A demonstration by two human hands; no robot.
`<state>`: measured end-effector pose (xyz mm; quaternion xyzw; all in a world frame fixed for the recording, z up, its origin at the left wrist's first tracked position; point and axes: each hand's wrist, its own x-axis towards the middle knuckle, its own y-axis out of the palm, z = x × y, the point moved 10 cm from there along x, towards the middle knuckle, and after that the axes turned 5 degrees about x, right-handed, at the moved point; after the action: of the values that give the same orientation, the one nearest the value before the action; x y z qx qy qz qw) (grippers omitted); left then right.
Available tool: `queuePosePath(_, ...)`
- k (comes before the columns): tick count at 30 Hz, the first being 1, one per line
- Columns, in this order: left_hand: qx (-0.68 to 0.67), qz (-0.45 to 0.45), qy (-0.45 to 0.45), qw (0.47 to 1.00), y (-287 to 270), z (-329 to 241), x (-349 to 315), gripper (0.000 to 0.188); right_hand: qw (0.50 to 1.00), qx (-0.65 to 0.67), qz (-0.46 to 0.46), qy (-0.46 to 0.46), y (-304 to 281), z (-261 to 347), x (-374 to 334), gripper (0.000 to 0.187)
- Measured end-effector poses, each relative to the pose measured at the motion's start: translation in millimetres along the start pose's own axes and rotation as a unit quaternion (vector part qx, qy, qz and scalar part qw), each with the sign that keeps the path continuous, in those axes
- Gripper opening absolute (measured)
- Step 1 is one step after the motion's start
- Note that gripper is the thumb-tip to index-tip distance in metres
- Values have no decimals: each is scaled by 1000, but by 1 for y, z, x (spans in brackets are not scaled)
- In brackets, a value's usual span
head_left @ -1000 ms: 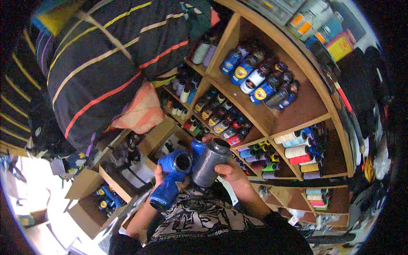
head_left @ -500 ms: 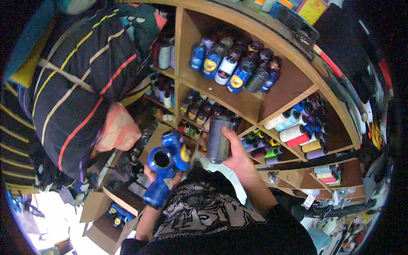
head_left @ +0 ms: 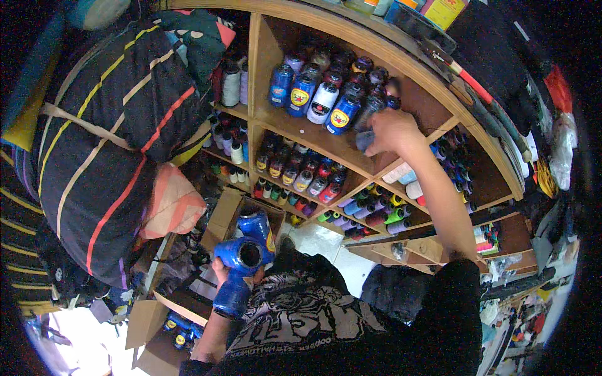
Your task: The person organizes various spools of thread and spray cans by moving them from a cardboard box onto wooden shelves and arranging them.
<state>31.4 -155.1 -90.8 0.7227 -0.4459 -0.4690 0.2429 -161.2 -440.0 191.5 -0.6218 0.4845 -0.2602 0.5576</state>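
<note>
My left hand [head_left: 221, 271] is closed around blue, plastic-wrapped thread spools. One spool [head_left: 231, 293] lies along the wrist, another spool [head_left: 233, 252] turns its dark open end up, and an upper spool [head_left: 254, 224] leans beside them against my shirt. At the upper wooden shelf [head_left: 332, 139], my right hand [head_left: 396, 133] grips a dark grey thread spool [head_left: 365, 139], mostly hidden by the fingers. It is at the right end of a group of standing spools, near a blue spool with a yellow label [head_left: 340, 119] and a white-labelled spool [head_left: 322, 103].
Lower compartments hold rows of coloured spools [head_left: 304, 180]. A large dark striped bundle [head_left: 106, 150] fills the left side. An open cardboard box [head_left: 145, 319] with blue spools stands at lower left, and another carton [head_left: 222, 216] is beyond my left hand. Bottles [head_left: 442, 12] stand on top.
My right hand has carried the grey spool from in front of my chest up and right into the upper shelf compartment. The left hand still holds its blue spools, nearly in place.
</note>
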Motion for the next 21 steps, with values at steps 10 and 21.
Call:
queuePosePath(10,9,67,-30,997,14,-8,-18,96,982,-118,-76,129,30,-46,43,55)
queuePosePath(21,21,74,-1,997,17,-21,-20,96,988,-3,-79,131,19,-64,35,51)
